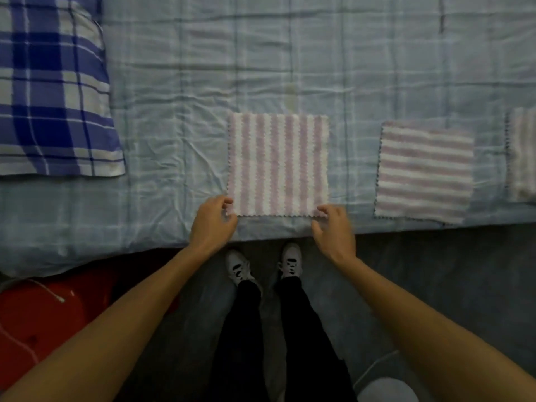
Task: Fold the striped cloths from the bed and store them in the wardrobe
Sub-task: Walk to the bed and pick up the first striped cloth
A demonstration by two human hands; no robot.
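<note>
A pink-and-white striped cloth (278, 163) lies flat and unfolded on the bed, stripes running away from me. My left hand (213, 223) pinches its near left corner. My right hand (333, 227) has its fingertips at the near right corner, fingers curled; whether it grips the cloth is unclear. A second striped cloth (425, 171) lies flat to the right, stripes running sideways. A third striped cloth (522, 155) is cut off by the right edge of the view. The wardrobe is not in view.
The bed (179, 97) has a wrinkled pale blue checked sheet, its near edge just beyond my shoes. A blue-and-white plaid pillow (52, 91) lies at the far left. A red stool or tub (37, 320) with a white cable sits on the floor at the lower left.
</note>
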